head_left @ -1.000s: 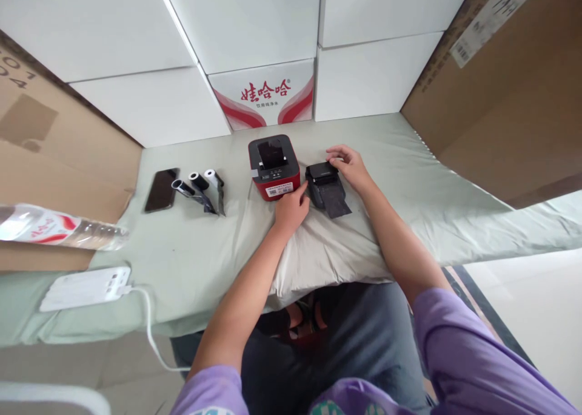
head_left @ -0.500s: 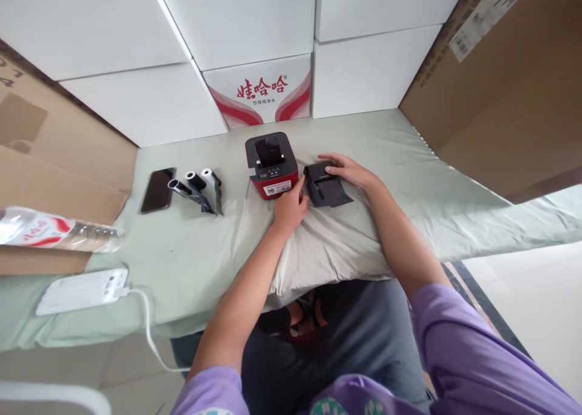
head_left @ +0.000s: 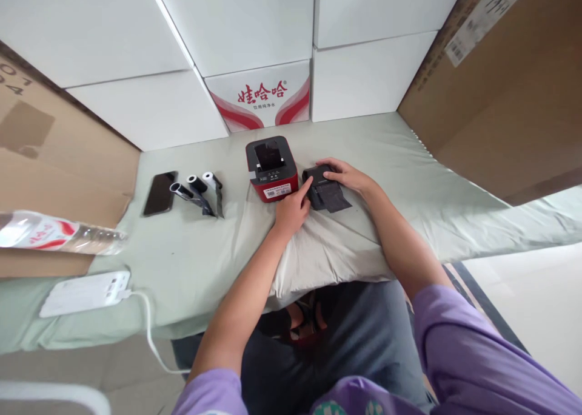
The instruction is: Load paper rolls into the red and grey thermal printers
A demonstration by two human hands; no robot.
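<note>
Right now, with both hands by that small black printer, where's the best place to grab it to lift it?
Probably by the two short sides of the small black printer, from above. It lies flat and low on the cloth, with dark paper sticking out at its near edge, so avoid that edge. The right hand already rests on top; the left hand touches its left side beside the red printer.

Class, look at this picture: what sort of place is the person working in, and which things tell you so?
Probably a storeroom or stock area with a makeshift desk: stacked white cartons, big cardboard boxes, and a cloth-covered table bearing a red printer.
</note>
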